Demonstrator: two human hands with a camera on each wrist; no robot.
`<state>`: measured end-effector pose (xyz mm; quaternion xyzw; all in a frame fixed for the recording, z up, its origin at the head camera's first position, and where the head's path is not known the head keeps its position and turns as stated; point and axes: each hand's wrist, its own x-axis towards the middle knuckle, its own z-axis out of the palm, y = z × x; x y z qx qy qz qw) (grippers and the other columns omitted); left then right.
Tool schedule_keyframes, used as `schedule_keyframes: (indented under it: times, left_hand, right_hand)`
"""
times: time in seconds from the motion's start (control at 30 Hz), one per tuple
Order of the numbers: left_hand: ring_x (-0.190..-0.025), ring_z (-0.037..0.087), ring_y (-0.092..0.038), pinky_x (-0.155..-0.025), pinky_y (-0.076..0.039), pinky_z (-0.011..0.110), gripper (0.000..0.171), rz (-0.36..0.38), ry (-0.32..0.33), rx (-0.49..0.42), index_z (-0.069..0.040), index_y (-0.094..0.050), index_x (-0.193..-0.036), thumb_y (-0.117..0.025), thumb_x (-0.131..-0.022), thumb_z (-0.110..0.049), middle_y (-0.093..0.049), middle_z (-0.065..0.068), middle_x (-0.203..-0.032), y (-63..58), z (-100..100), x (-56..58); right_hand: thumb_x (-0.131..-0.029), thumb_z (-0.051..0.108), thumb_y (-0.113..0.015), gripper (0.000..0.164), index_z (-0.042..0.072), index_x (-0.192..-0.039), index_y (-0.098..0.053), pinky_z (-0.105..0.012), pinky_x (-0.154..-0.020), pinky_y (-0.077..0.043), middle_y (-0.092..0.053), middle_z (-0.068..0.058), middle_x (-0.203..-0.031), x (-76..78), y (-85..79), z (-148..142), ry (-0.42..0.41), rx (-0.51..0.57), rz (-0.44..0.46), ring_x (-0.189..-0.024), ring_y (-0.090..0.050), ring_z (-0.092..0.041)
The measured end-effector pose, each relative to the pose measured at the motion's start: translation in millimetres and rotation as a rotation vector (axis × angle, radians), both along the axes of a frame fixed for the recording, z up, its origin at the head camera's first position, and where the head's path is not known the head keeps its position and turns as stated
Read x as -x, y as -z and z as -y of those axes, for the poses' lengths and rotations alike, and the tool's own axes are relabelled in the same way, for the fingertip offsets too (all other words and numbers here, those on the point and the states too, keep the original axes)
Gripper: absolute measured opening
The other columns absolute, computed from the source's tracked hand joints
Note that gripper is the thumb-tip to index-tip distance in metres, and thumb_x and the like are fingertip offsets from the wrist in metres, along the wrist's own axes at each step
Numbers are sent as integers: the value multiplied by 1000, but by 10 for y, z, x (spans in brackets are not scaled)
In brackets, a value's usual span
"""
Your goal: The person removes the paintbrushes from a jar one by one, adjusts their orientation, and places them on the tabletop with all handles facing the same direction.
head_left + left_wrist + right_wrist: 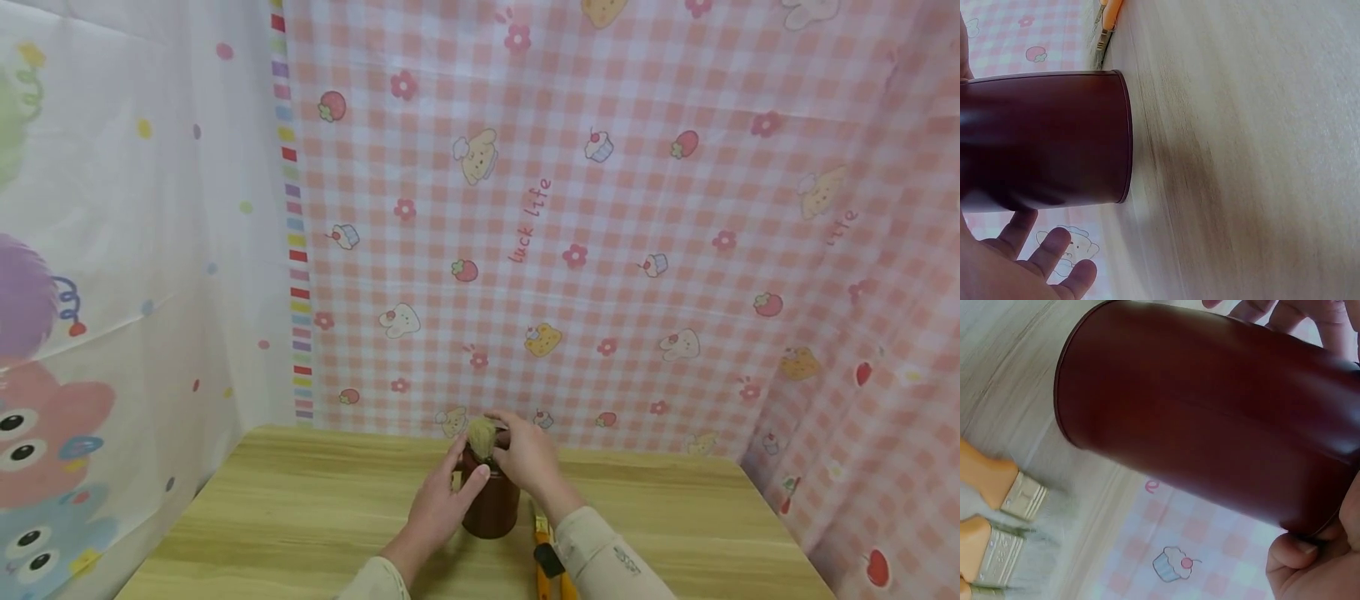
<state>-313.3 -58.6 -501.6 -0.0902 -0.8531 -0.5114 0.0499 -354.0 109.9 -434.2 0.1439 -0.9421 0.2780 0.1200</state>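
Note:
A dark red-brown cylindrical holder (pixel 491 507) stands upright near the middle of the wooden table, its smooth side filling much of both wrist views. From its mouth rises a bushy tan tuft of bristles (pixel 482 437). My left hand (pixel 442 498) holds the holder's left side, thumb in front and fingers behind; in the left wrist view, its lower fingers (pixel 1050 247) are spread, one against the wall. At the top, my right hand (pixel 528 454) reaches around the rim beside the bristles. Its bent digit (pixel 1291 553) hooks at the rim in the right wrist view.
Flat paintbrushes with orange handles (pixel 988 475) and metal ferrules lie on the table (pixel 337 500), right of the holder. A black piece (pixel 550 560) lies across them, near my right sleeve (pixel 600 546). A pink checked curtain (pixel 585 208) hangs behind the table.

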Motion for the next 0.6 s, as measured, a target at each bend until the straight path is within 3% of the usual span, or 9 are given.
schedule_keyframes:
  times: [0.17,0.33,0.6]
  left_hand:
    - [-146,42,-53,-109,-49,70,79,-4,0,-2,-36,-26,-171,-47,-104,-73,-53,15,-161,3,-5,2]
    - [-146,44,-53,-108,-49,71,78,-7,5,10,-38,-26,-171,-48,-104,-72,-53,16,-161,-9,0,-17]
    - [-148,45,-50,-108,-48,72,79,8,12,-4,-38,-25,-171,-49,-104,-72,-52,15,-162,-33,5,-31]
  right_hand:
    - [-95,7,-80,71,32,-156,-55,-31,-60,-50,-81,-8,-112,21,6,-48,-68,-24,-13,-84,-75,-22]
    - [-96,7,-78,68,33,-155,-55,-30,-62,-48,-80,-10,-117,31,1,-74,-108,-17,-1,-89,-75,-23]
    - [-99,5,-72,62,27,-155,-55,-28,-57,-45,-77,-11,-119,29,18,-117,-125,117,25,-72,-65,-13]
